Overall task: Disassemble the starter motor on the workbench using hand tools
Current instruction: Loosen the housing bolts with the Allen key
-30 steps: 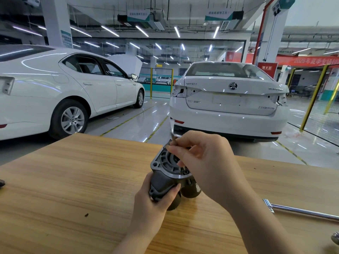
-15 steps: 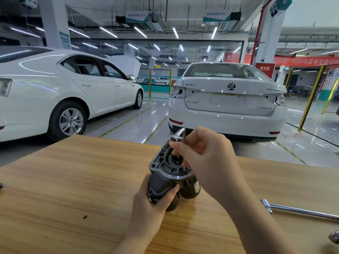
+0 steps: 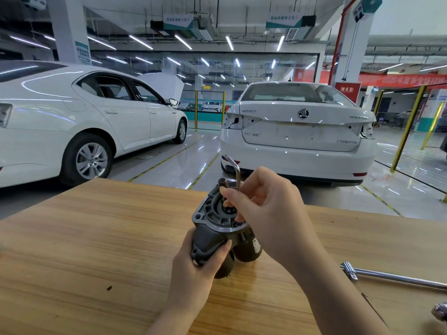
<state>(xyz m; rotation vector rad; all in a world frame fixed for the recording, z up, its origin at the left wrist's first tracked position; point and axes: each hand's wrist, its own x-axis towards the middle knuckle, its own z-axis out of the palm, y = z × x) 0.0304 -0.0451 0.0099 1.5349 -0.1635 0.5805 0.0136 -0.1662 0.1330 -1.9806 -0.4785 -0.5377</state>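
The right grip (image 3: 271, 209) pinches a hex key (image 3: 238, 176) between thumb and fingertips. The shank is near upright, with the bent end up and pointing left. Its tip is hidden behind the fingers, down at the open end face of the motor (image 3: 212, 220). The left grip (image 3: 196, 267) is curled round the motor's dark body and props it tilted, lower end on the counter (image 3: 96, 238), end face towards the cars.

To do this turn well, I judge, keep the shank in line with the screw so the tip sits fully home. Press down lightly while twirling, and let the left grip resist the twist so the motor does not roll. Held this way the key gives little leverage, and a slip on a tight screw could round the socket.

Half a second ago only a short stub stood above the fingers; now the key's bend shows clear. A second ago it was a thin blur. Motor and left grip have scarcely moved. A steel bar (image 3: 399, 278) lies well apart at the right.
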